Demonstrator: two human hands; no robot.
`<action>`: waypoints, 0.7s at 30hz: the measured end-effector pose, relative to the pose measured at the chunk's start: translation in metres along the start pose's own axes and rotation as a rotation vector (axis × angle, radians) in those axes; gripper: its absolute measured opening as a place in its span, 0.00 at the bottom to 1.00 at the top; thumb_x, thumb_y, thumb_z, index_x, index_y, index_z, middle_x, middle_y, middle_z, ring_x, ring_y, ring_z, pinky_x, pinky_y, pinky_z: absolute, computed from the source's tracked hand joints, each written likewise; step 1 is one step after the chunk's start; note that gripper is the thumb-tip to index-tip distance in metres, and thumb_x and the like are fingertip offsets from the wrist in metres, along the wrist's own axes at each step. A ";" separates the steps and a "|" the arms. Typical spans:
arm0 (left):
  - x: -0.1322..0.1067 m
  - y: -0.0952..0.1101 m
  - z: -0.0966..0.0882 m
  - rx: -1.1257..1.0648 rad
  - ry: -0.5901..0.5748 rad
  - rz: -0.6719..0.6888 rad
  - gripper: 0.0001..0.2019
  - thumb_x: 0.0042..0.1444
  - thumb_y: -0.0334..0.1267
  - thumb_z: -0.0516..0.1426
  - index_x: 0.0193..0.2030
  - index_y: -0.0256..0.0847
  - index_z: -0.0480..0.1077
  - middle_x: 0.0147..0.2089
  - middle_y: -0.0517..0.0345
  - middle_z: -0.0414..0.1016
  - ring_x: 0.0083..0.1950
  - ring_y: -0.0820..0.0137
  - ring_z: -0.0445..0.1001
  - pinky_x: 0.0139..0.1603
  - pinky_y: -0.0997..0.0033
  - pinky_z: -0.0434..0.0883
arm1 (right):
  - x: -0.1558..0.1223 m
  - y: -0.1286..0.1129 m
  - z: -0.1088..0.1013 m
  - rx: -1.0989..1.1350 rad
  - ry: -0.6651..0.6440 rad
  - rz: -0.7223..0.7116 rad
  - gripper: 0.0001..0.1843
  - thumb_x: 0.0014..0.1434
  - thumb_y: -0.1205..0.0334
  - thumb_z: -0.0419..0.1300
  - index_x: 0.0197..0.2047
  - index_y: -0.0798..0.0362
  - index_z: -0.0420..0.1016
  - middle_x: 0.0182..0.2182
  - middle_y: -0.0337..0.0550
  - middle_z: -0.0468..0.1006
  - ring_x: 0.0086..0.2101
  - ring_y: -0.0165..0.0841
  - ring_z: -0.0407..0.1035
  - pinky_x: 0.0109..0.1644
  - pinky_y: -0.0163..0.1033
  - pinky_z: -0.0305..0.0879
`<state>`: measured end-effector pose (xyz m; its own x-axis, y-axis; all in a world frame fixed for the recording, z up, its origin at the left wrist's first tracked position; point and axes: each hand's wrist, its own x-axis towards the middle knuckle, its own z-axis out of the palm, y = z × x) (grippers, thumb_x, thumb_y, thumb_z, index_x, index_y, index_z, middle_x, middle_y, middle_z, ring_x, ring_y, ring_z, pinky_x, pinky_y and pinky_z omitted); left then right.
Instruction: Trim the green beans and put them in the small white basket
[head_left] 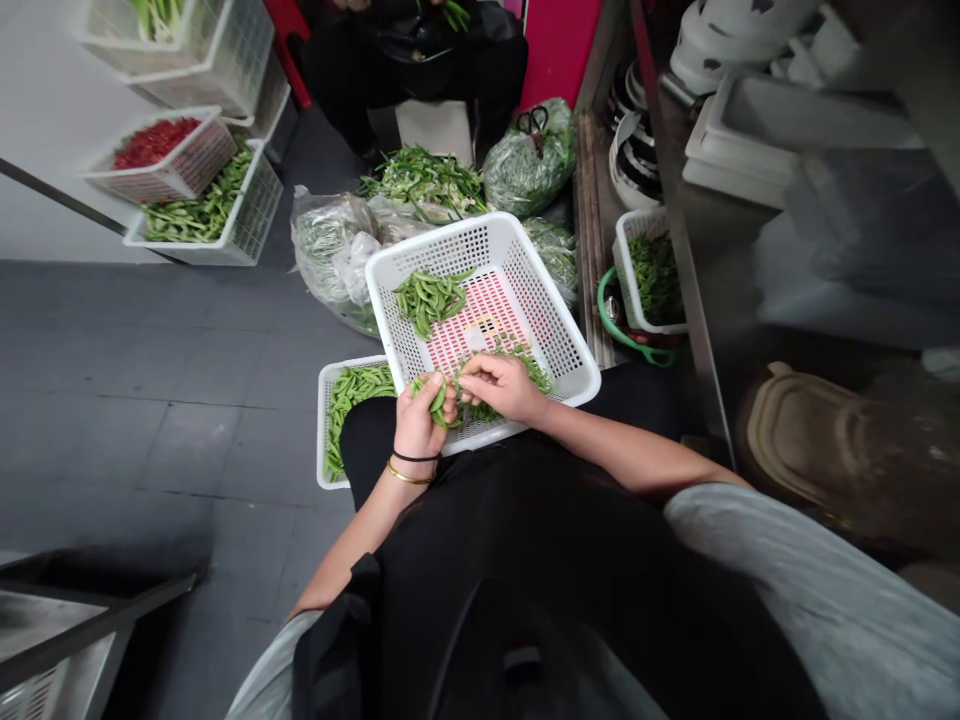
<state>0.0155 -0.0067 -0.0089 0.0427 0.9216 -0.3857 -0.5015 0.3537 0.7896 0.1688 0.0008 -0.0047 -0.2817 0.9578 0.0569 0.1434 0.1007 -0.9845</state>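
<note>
The sleeves (817, 570) are grey; the torso covering (570, 580) is black. The left wrist (414, 468) carries a black band (416, 459) and gold-coloured bangle (409, 479).

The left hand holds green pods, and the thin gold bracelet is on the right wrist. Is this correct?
Not quite: the thin gold bracelet is on the left wrist, as the head view shows. The left hand does hold green pods.

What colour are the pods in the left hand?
Green; the pods show in the head view.

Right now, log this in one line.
left hand: holds green pods | right hand: close beside left | white basket: below hands, more pods inside
</note>
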 end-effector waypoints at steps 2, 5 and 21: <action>0.005 0.006 -0.009 -0.048 0.066 0.017 0.14 0.42 0.40 0.66 0.29 0.34 0.69 0.20 0.63 0.68 0.17 0.82 0.61 0.14 0.83 0.58 | -0.003 0.004 -0.014 -0.051 -0.042 0.016 0.10 0.59 0.57 0.54 0.31 0.54 0.68 0.23 0.38 0.74 0.23 0.27 0.68 0.30 0.32 0.65; 0.006 0.010 -0.020 -0.029 0.066 0.010 0.16 0.42 0.41 0.66 0.35 0.33 0.71 0.22 0.61 0.69 0.18 0.81 0.64 0.14 0.84 0.58 | -0.005 0.012 -0.042 -0.375 -0.225 0.026 0.06 0.57 0.61 0.57 0.35 0.55 0.71 0.28 0.41 0.76 0.28 0.29 0.70 0.35 0.34 0.65; -0.012 -0.005 -0.014 0.302 -0.299 -0.196 0.14 0.39 0.37 0.68 0.27 0.34 0.68 0.13 0.67 0.61 0.11 0.81 0.56 0.11 0.81 0.53 | 0.022 -0.012 -0.002 -0.753 -0.313 -0.450 0.13 0.64 0.62 0.48 0.34 0.57 0.70 0.33 0.46 0.69 0.33 0.32 0.61 0.37 0.37 0.57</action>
<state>0.0052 -0.0213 -0.0151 0.3810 0.8226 -0.4220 -0.1867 0.5155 0.8363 0.1632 0.0210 0.0087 -0.6879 0.6807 0.2521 0.5053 0.6984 -0.5069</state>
